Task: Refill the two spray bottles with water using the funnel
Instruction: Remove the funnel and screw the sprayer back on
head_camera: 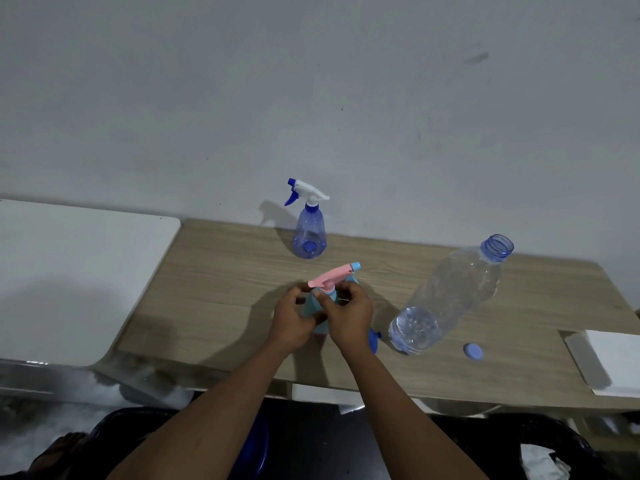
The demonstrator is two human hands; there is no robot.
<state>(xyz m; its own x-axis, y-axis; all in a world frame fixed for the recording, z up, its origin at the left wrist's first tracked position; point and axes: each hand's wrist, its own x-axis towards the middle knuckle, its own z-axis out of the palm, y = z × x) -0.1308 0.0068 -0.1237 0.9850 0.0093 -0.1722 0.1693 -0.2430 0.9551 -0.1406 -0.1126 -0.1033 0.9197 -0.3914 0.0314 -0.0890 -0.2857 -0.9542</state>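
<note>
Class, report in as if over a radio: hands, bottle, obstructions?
Left hand gripping teal spray bottle; right hand at its collar. Pink sprayer head still on. Water bottle uncapped. Nothing obstructing.

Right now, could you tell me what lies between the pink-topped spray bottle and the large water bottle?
In the head view, a blue funnel lies between the pink-topped spray bottle and the large water bottle, partly hidden behind the right hand.

A plain room in a home or small workspace; which one cannot be told. A wood-grain bench (pixel 221 271) stands against a scuffed, bare grey wall (pixel 311 98). Left of the bench sits a white tabletop (pixel 76 271). At the bench's right end lies a white board (pixel 613 362). Household spray bottles suggest domestic use.
</note>
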